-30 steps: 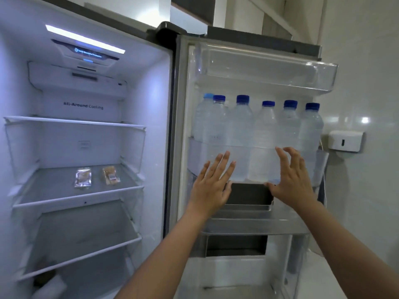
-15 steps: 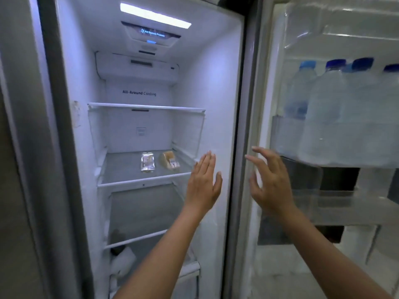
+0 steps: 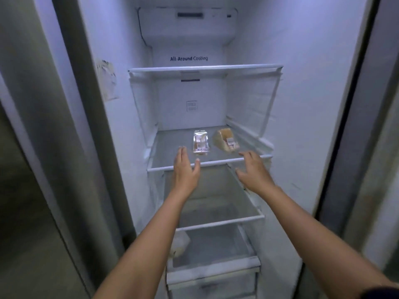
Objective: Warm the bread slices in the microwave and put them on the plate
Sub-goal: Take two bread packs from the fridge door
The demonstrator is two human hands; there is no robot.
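Two clear-wrapped bread packets lie on the middle glass shelf (image 3: pixel 172 145) of the open fridge. The left packet (image 3: pixel 201 145) is shiny and flat; the right packet (image 3: pixel 225 140) shows a tan bread slice with a label. My left hand (image 3: pixel 185 169) reaches over the shelf's front edge, fingers straight, just left of the left packet and apart from it. My right hand (image 3: pixel 253 169) hovers at the shelf's front edge, fingers spread and relaxed, just below the right packet. Neither hand holds anything.
An upper glass shelf (image 3: pixel 205 69) spans the fridge above. A lower shelf (image 3: pixel 220 221) and a drawer (image 3: pixel 213 270) sit below, with a pale bag (image 3: pixel 180 244) beside the drawer. The fridge's side walls stand close at left and right.
The view has swung left from the door's water bottles and moved closer to the fridge interior. Both hands have moved forward from the door to the front edge of the middle shelf.
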